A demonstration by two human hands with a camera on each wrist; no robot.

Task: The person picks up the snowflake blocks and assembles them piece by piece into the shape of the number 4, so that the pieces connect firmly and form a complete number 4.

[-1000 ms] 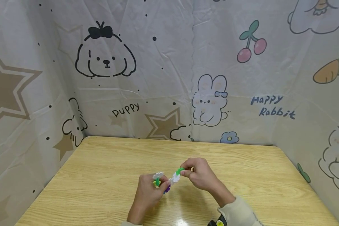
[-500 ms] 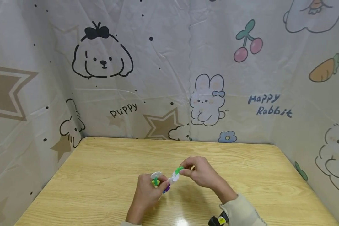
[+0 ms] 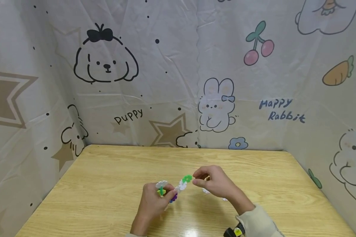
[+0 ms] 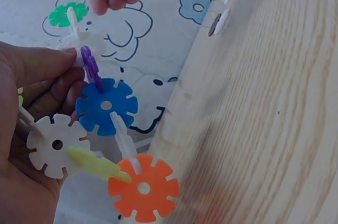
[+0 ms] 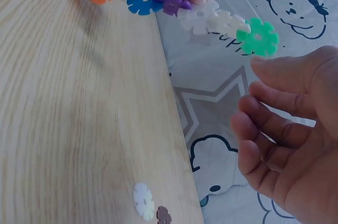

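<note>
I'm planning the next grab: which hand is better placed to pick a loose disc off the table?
Probably the right hand: it holds nothing, and a loose white disc shows close by it in the head view. The left hand is occupied, gripping the chain of linked discs.

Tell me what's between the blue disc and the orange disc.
A white disc, seen edge-on and slotted into both the blue disc and the orange disc; the left wrist view shows it.
</note>
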